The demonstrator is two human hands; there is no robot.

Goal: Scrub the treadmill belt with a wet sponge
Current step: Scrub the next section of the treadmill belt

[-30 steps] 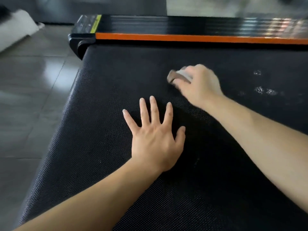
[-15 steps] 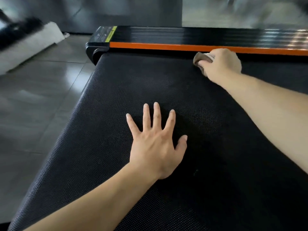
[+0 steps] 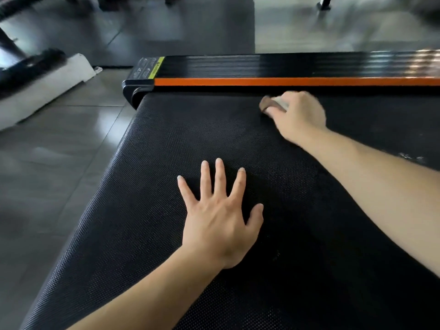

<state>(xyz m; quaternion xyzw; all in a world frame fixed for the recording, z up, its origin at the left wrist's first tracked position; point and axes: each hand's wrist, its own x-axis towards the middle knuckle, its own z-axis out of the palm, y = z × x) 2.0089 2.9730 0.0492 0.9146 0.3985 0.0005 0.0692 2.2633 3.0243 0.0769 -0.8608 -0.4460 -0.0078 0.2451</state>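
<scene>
Grey floor tiles [image 3: 59, 144] flank the treadmill belt [image 3: 181, 139] — left hand [image 3: 219, 220] flat, fingers spread; right hand [image 3: 297, 115] grips the sponge [image 3: 271, 104] near the orange strip [image 3: 262, 81].

A white wedge-shaped base [image 3: 47, 84] rests on the glossy grey tiled floor [image 3: 59, 144], with a blurred black tube [image 3: 31, 65] lying along its top, a dark upright panel [image 3: 190, 27] behind it to the right, and a black foot [image 3: 325, 3] farther right.
</scene>
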